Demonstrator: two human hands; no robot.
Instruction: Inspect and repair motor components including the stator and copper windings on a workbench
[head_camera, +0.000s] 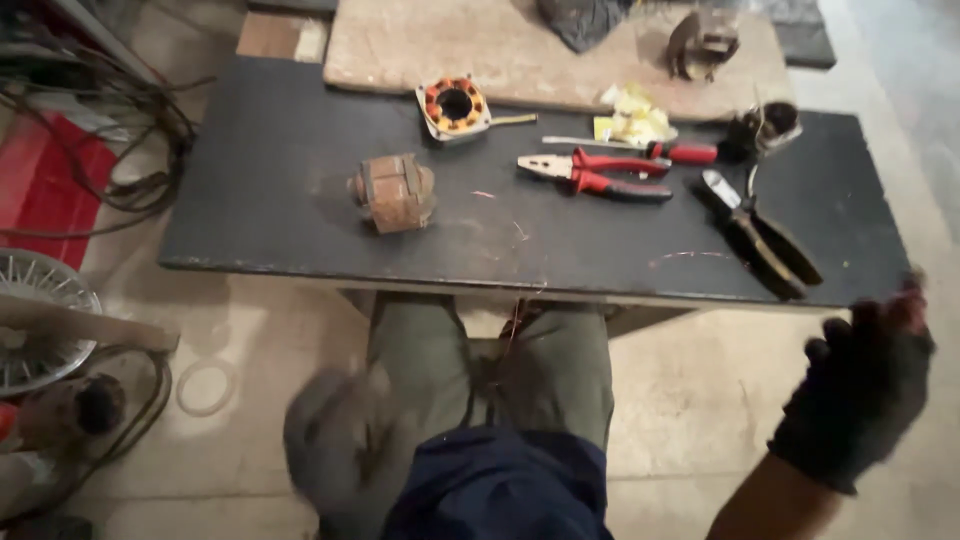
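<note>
- Right hand (858, 395) in a dark glove, raised off the front right corner of the tabletop (260, 150), fingers loosely curled, gripping nothing visible; nearest thing the black cutters (760, 235), apart from the hand.
- Left hand (335, 440) low over the left knee, a grey blur; spread or closed, cannot tell; nothing seen in it.
- Between the knees, thin reddish wire strands (512, 325) hanging down from the tabletop's front edge.
- Rusty brown wound core (393, 192) lying untouched on the tabletop, left of the red pliers (600, 172), well apart from both hands.
- Behind the pliers, a red-handled screwdriver (650, 150); beyond that, a crumpled yellow scrap (635, 118).
- Left of the screwdriver and further back, a square motor core with orange windings (455, 105), half on a pale board (540, 50).
- Right of the pliers, toward the back, a small dark part (765, 128) with wire ends sticking up.
- By the look of things: tools laid out, loose copper strands already about, rusty core intact, no hand on it; most of the handling seemingly undone.
</note>
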